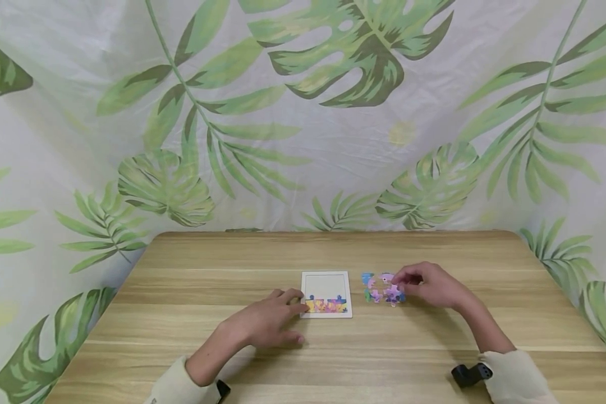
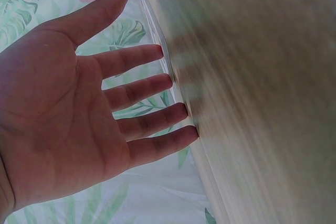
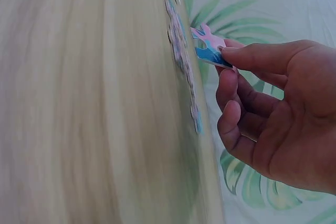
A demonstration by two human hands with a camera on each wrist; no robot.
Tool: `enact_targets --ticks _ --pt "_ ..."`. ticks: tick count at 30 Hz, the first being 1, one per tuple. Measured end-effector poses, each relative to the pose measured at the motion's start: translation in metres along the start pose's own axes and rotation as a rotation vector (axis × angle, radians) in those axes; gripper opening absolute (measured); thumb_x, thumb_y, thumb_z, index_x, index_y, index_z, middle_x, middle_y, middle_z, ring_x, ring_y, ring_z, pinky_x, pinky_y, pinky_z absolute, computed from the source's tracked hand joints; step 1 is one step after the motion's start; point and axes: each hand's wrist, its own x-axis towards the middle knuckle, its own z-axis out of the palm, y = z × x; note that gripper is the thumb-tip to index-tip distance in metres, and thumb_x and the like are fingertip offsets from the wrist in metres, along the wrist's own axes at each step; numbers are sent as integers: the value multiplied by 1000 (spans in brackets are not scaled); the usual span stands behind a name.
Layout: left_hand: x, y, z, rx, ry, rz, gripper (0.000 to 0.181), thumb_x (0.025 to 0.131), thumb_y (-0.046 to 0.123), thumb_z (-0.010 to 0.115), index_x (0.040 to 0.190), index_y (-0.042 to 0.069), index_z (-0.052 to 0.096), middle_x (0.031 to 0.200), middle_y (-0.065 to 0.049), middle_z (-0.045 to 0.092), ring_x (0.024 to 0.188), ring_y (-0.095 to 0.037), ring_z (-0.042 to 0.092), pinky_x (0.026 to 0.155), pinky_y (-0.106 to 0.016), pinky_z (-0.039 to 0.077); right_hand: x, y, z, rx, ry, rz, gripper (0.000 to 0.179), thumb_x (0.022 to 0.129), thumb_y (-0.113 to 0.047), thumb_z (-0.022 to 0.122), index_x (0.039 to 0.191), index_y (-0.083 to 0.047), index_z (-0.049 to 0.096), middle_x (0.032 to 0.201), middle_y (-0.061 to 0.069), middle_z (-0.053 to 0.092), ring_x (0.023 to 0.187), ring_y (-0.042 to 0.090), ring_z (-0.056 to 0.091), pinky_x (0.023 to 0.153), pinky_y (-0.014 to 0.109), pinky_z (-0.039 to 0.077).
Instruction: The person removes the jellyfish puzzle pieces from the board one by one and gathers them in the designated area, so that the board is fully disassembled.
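Between the thumb and forefinger of my right hand [image 1: 434, 285] is a pink and blue jigsaw piece [image 3: 211, 45], raised above the table in the right wrist view. Under and beside that hand lie several loose jigsaw pieces [image 1: 375, 295] in pink, purple, blue and green. To their left is a square white puzzle tray [image 1: 325, 284]; a band of fitted, colourful pieces [image 1: 325, 306] fills its lower part, and the upper part is bare. My left hand [image 1: 267, 321] lies at the tray's left side, fingers extended, fingertips at its edge. It holds nothing in the left wrist view.
A wood-grain table [image 1: 222, 252] carries everything. Behind it hangs a pale cloth [image 1: 333, 146] printed with green leaves. A black wrist-worn device [image 1: 471, 375] sits by the right sleeve, and another [image 1: 223, 389] shows by the left sleeve.
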Motion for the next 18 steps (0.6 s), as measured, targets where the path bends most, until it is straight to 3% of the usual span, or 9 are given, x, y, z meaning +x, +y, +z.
enact_targets --ticks 18 --pt "1 0 1 1 -4 -2 63 101 48 74 153 16 60 165 -10 46 148 -37 48 110 -55 54 -20 17 -14 18 -5 25 15 103 -7 68 114 -6 78 101 4 76 82 6 55 71 23 48"
